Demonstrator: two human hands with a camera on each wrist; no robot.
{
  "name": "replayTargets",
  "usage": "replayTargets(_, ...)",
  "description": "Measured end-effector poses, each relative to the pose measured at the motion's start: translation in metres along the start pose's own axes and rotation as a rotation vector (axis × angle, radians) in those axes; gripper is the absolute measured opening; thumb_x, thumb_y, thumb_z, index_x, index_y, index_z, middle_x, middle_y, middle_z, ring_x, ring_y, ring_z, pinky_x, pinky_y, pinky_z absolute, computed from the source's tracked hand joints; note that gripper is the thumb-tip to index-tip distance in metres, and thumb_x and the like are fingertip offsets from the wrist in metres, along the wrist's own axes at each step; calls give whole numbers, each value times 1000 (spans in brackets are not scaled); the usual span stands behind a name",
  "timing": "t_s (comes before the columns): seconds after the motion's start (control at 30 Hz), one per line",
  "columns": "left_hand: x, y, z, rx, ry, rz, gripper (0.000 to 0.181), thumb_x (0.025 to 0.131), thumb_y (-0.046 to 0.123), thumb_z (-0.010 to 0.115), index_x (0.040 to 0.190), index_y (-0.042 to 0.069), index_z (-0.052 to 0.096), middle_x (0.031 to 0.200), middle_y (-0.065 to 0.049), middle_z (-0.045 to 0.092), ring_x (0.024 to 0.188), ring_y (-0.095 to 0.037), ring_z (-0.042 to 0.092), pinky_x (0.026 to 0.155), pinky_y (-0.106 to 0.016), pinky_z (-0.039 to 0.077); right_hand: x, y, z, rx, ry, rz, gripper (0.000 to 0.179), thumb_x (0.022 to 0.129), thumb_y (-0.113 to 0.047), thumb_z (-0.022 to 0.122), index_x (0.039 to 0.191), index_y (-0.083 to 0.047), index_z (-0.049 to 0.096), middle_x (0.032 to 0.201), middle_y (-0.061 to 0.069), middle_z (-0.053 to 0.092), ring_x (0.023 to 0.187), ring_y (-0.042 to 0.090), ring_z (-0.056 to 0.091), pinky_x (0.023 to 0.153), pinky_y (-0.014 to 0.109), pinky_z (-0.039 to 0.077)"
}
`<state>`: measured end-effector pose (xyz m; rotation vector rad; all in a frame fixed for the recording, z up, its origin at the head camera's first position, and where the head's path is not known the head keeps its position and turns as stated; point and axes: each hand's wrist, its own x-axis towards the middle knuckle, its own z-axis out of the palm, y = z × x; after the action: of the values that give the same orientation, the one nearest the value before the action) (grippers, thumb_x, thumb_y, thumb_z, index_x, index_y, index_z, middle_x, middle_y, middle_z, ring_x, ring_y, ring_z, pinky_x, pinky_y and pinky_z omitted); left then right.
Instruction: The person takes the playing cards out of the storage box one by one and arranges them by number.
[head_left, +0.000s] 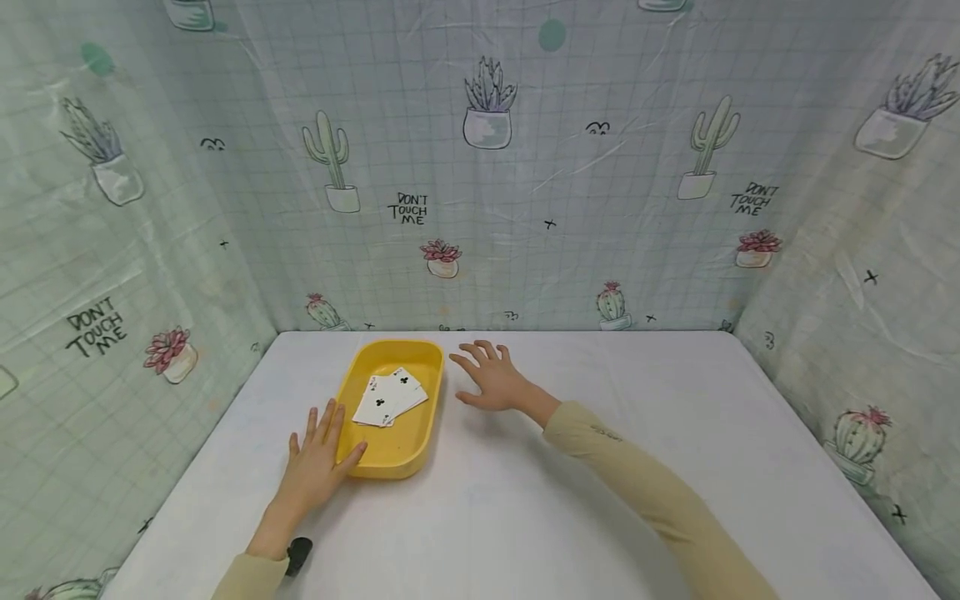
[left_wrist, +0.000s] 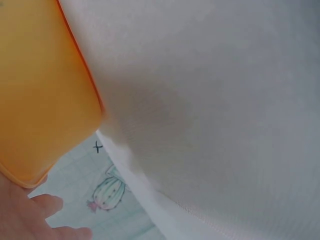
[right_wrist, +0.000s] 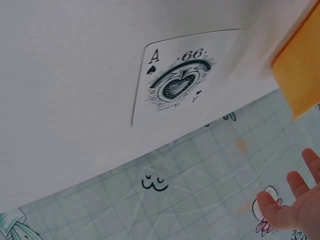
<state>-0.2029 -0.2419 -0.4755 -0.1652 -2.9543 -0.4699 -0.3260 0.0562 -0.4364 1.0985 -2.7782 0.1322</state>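
Note:
A yellow tray stands on the white table, with several playing cards overlapping inside it; the club marks face up. My left hand lies with spread fingers at the tray's left rim, and in the left wrist view the hand meets the rim. Just right of the tray is my right hand, its fingers apart and only slightly bent, holding nothing. An ace of spades lies face up on the table in the right wrist view; the head view does not show it.
The white table reaches back to a curtain printed with cacti and potted plants, which also hangs at both sides. A small black object sits at my left wrist.

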Motion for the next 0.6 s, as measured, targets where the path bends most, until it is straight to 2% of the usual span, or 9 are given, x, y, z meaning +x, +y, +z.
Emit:
replayTargets(0.23,-1,0,0,7,-2,2,79,87,54,40,143,5,13,149,-18,11,136,-41,3,97,-71,8,9,-19,-5,17,-11,-27,61,87,-45,47,139,-19,29,145,6,25,131,30,23,98,58,25)
replayTargets(0.6,0,1,-1,18,1,6,78,87,52,41,143,5,14,149,-18,11,136,-42,4,97,-71,9,28,-53,-1,-30,-55,-49,62,87,-51,42,141,-26,24,145,4,26,133,27,21,101,55,24)
